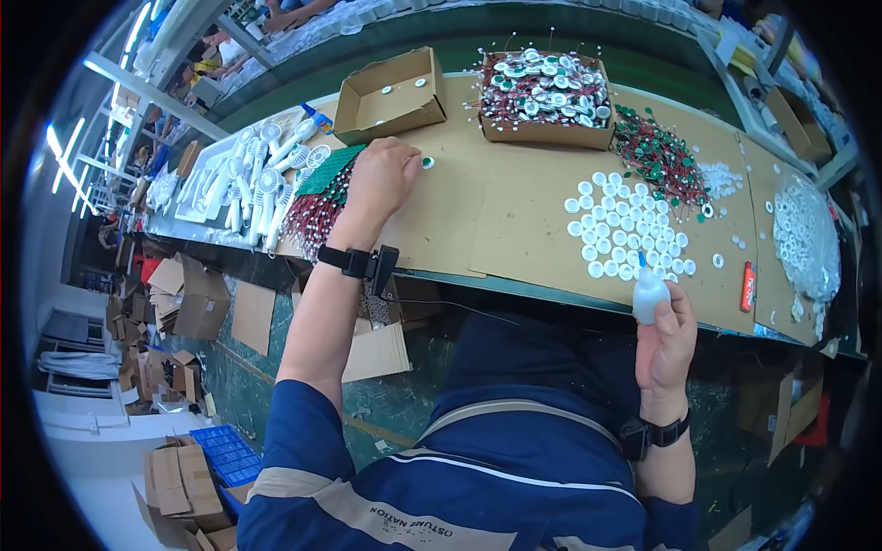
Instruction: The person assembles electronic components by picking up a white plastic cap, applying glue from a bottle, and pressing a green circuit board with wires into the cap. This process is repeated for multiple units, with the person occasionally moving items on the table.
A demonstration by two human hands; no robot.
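In my right hand (669, 342) is a small white squeeze bottle (650, 298) with a blue tip pointing up, held at the table's front edge. Beyond it lies a cluster of round white caps (617, 220). My left hand (384, 176) is closed, its fingers bent down at the table; whatever they pinch is hidden. Just right of those fingertips sits a white cap with a green disc (428, 163) in it. Against the left side of that hand are rows of green discs (326, 174) with red wires (312, 216) hanging toward the front edge.
A cardboard box (546, 129) heaped with wired white caps stands at the back. Left of it is a shallow box (390, 112) holding a few caps. White handheld fans (262, 184) crowd the left. Loose wired discs (657, 156), an orange-red lighter (748, 286) and a bag of white rings (805, 230) lie right.
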